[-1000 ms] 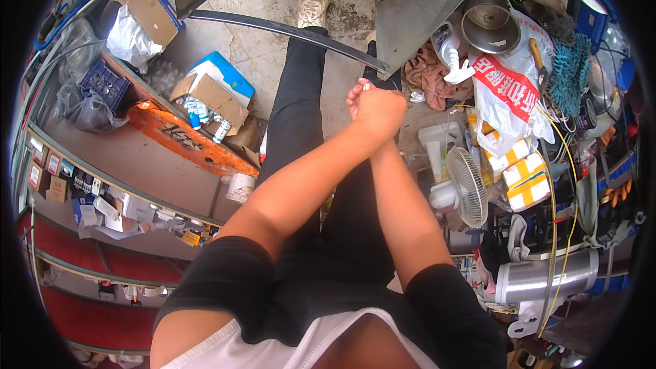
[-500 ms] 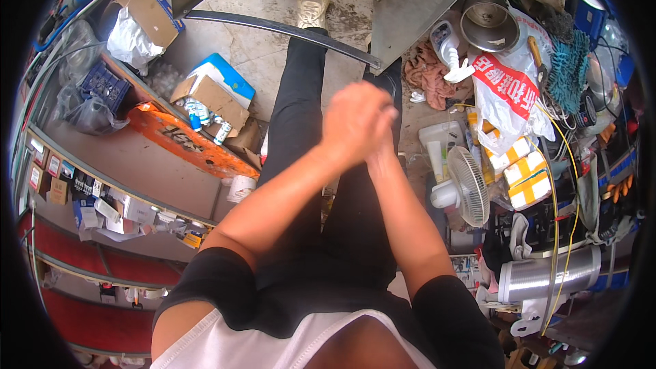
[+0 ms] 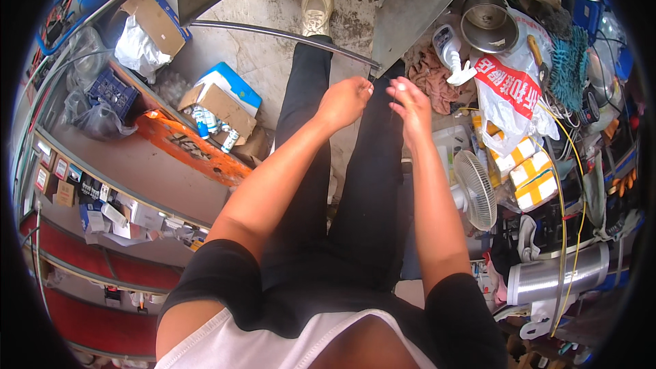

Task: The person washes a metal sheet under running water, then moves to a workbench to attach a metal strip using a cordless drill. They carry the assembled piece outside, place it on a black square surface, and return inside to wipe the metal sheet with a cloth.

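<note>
The left hand (image 3: pixel 346 102) has curled fingers, whether around anything cannot be told; the right hand (image 3: pixel 413 106) is loosely spread, apparently bare. Just beyond both, the curved metal strip (image 3: pixel 280 32) looks stiff, smooth, best grasped mid-span.

The strip (image 3: pixel 239 26) is smooth, glossy metal; the grey panel (image 3: pixel 427 3) looks matt; the pot (image 3: pixel 488 24) is shiny metal.
</note>
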A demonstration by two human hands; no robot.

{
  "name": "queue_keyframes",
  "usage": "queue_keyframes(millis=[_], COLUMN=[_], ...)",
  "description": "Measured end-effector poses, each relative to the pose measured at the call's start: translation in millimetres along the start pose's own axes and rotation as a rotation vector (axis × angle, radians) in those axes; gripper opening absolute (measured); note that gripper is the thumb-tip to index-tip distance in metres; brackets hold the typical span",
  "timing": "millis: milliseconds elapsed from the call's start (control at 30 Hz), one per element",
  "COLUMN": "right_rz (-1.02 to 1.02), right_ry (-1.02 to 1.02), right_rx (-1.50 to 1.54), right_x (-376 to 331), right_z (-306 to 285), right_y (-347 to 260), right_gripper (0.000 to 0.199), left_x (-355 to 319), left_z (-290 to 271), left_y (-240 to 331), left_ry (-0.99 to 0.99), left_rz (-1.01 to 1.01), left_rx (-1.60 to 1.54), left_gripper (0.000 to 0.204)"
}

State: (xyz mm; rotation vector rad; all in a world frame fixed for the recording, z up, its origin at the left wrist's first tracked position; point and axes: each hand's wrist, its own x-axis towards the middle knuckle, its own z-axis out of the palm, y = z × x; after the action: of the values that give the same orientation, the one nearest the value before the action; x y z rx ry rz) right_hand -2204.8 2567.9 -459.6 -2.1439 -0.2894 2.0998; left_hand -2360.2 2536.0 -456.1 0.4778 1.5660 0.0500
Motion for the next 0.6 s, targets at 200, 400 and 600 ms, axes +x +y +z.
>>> queue_keyframes(millis=[200,400,600], right_rz=[0.07,0.112,0.212], right_ry=[-0.144,-0.103,-0.172], right_rx=[-0.013,0.142,0.395], right_x=[37,39,26], right_z=[-5,16,20], right_y=[36,59,66], right_gripper=[0.017,0.016,0.018], left_x=[26,86,115], left_z=[-46,-64,-69], left_y=[36,70,49], left_ry=[-0.007,0.023,-0.051], left_rz=[0.273,0.559,0.703], left_rx=[0.546,1.196,1.101], left_gripper=[0.022,0.014,0.014])
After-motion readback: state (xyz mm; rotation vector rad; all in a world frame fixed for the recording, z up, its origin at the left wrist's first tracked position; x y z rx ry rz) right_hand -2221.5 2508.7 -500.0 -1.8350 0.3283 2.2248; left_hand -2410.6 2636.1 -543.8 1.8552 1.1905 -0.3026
